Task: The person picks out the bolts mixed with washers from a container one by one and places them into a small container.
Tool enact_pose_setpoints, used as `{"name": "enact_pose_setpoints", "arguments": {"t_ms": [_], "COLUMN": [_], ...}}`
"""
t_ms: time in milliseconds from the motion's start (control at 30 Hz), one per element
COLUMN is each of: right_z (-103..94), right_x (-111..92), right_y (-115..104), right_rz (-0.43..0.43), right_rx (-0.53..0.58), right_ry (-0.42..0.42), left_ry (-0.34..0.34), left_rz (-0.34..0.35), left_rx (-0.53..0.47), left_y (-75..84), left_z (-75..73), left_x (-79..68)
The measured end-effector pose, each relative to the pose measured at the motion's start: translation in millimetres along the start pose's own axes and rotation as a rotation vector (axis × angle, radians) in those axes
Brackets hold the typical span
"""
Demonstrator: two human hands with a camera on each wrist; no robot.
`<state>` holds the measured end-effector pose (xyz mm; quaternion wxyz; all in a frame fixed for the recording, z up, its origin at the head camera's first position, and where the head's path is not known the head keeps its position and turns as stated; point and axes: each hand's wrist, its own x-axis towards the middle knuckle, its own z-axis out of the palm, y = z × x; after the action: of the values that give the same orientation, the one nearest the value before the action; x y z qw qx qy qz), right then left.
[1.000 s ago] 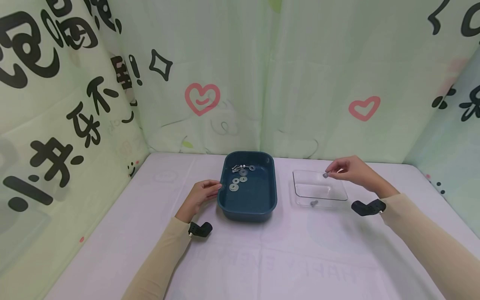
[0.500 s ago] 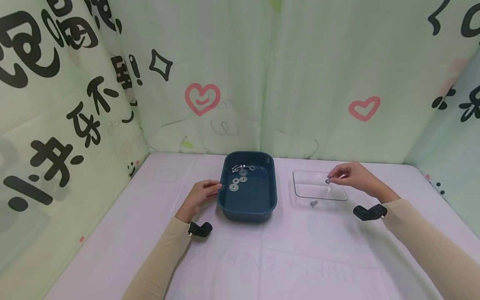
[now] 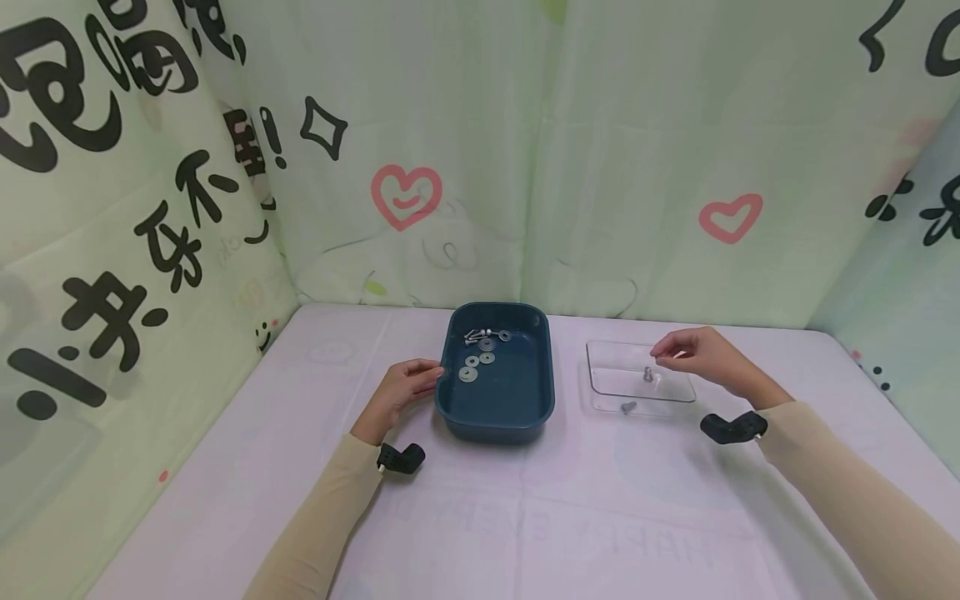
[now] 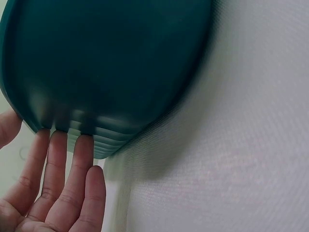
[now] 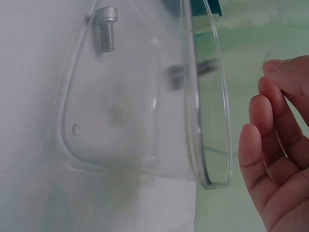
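Head view: another bolt (image 3: 648,375) just left my loose right hand (image 3: 707,357), seven o'clock, for the box (image 3: 611,395); my straight-fingered left hand (image 3: 397,395) touches the tub (image 3: 497,433).

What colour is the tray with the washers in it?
The tray is dark blue, seen best in the head view.

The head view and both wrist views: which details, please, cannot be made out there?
- Right wrist view: the thread of the bolt under the fingertips, and whether it touches the clear box; that bolt is blurred.
- Right wrist view: the rest of the right hand, cut off by the right edge.
- Left wrist view: the inside of the blue tray, hidden by its outside.
- Head view: the number of screws, too small and overlapping.
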<state>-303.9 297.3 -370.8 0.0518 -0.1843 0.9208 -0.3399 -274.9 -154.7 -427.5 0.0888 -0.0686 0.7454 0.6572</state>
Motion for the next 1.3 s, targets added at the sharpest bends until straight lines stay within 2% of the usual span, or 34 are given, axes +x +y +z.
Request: {"name": "enact_pose_setpoints", "arguments": {"t_ms": [367, 733, 1033, 1300], "right_z": [1.7, -0.9, -3.7, -1.2], "right_x": [-2, -6, -6, 6], "right_y": [-2, -4, -29, -54], "right_rz": [-0.011, -0.019, -0.081, -0.129], "right_rx": [0.075, 0.097, 0.153, 0.176], "right_ry": [-0.013, -0.002, -0.001, 0.007], "left_ry": [0.000, 0.006, 0.003, 0.017], "left_rz": [0.002, -0.001, -0.001, -0.021], "left_rx": [0.001, 0.003, -0.001, 0.000], "left_y": [0.1, 0.5, 1.0, 2.4], "left_z": [0.3, 0.7, -0.5, 0.7], "left_x": [-0.5, -1.0, -0.8, -1.3]}}
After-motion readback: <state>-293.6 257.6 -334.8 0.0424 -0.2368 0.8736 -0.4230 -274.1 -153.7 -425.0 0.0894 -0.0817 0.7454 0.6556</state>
